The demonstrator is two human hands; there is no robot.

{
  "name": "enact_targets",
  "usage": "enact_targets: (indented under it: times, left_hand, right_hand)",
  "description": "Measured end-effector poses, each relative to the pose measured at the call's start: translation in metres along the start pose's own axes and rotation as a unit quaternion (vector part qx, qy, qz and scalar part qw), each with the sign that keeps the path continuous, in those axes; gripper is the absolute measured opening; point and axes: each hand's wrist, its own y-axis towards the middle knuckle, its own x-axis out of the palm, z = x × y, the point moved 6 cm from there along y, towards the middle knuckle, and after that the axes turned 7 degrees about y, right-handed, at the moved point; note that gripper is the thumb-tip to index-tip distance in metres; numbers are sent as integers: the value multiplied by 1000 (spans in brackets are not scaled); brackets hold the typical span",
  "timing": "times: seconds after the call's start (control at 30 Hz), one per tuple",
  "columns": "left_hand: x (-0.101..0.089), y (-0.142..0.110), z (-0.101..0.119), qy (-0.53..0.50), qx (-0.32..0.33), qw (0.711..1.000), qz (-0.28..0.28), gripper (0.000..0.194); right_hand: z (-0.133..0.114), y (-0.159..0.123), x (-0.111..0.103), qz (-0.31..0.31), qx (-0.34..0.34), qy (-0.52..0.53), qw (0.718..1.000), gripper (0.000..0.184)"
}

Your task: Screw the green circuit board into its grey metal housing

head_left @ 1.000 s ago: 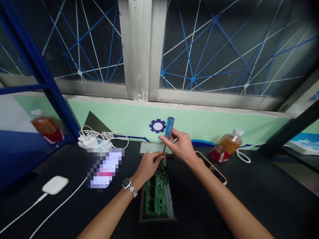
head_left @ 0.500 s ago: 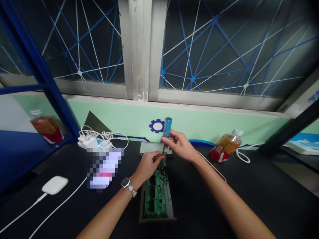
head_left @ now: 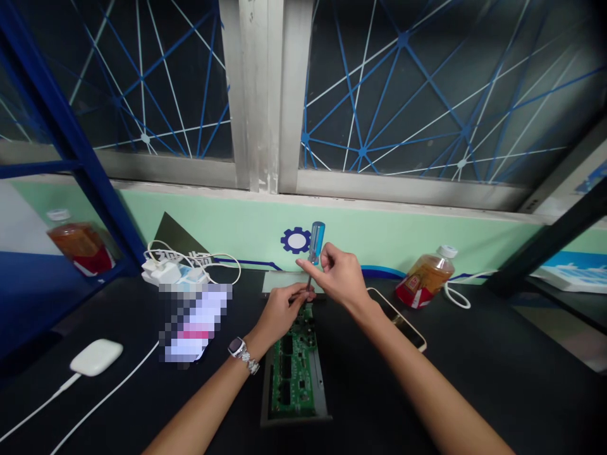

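A blue-handled metal screwdriver (head_left: 317,239) is held nearly upright at the far end of a long green circuit board (head_left: 294,379). Its lower shaft is pinched by the left hand's (head_left: 279,313) fingers; the right hand's (head_left: 348,279) are parted around the handle, contact uncertain. Lettering on the red-labelled plastic bottle (head_left: 429,275) cannot be read.

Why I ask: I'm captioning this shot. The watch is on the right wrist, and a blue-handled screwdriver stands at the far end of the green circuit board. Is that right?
Not quite: the watch is on the left wrist, as the head view shows. The blue-handled screwdriver does stand at the far end of the green circuit board.
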Motion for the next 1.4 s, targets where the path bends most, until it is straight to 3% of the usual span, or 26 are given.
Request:
enact_targets:
  times: [0.07, 0.17, 0.27, 0.4, 0.47, 0.63, 0.73, 1.0, 1.13, 1.3, 1.4]
  left_hand:
    - [0, -1, -1, 0, -4, 1000, 2, 29]
    - [0, -1, -2, -10, -6, 1000, 3, 29]
    - [1, -1, -5, -25, -8, 1000, 2, 28]
    - [2, 0, -10, -31, -16, 999, 14, 22]
    - [1, 1, -12, -23, -15, 999, 26, 19]
    - [-1, 2, -14, 12, -20, 998, 52, 19]
    - [-2, 3, -15, 21, -27, 998, 61, 20]
    - [-1, 7, -19, 47, -30, 994, 92, 23]
    - [-1, 10, -14, 23, -16, 998, 59, 23]
    - [2, 8, -4, -26, 26, 997, -66, 27]
    - [-1, 6, -5, -30, 19, 997, -70, 25]
  right_hand:
    - [-4, -1, 2, 4, -15, -52, 999, 46]
    - [-7, 0, 3, -23, -35, -50, 998, 38]
    - [-5, 2, 6, -103, -27, 38, 994, 32]
    - [-1, 3, 13, -209, 13, 189, 959, 33]
    - [2, 3, 13, -207, 18, 208, 956, 31]
    - [19, 3, 12, -118, 54, 191, 973, 33]
    - [25, -2, 18, -133, 85, 219, 963, 35]
    - [19, -6, 20, -170, 74, 258, 948, 25]
    - [18, -7, 22, -188, 72, 293, 935, 24]
    - [20, -8, 24, -218, 101, 329, 913, 28]
    - [19, -8, 24, -215, 90, 293, 927, 28]
